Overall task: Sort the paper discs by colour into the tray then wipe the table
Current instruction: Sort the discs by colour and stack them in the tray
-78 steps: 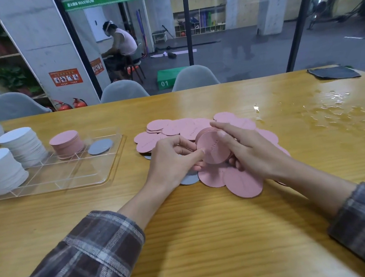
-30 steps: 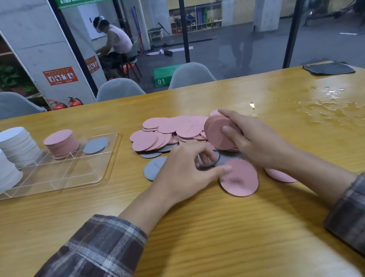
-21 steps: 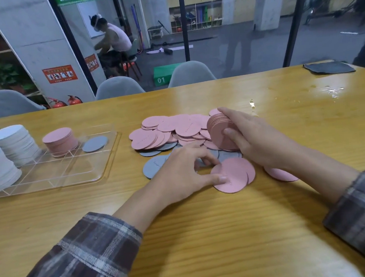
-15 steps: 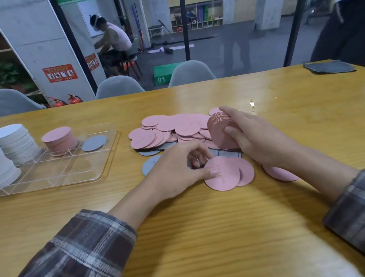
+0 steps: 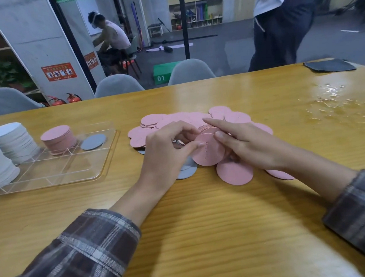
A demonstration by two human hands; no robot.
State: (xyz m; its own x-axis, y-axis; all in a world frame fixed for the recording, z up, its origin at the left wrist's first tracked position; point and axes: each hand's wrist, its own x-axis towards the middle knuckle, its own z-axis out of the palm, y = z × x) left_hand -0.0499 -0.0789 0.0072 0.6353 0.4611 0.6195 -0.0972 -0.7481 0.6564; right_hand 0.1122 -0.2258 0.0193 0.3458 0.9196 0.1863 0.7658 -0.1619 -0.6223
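A stack of pink discs stands on edge over the loose pile of pink discs in the middle of the worktop. Its flat faces are turned toward the camera and tilted back. The right hand grips it, thumb on the front and index finger straight along the top. The left hand pinches the front disc, thumb on its face, fingers curled close behind its edge. Grey discs lie flat, partly under that hand. At left, the clear tray holds 1 pink stack and 1 grey disc, with 2 white stacks at its left end.
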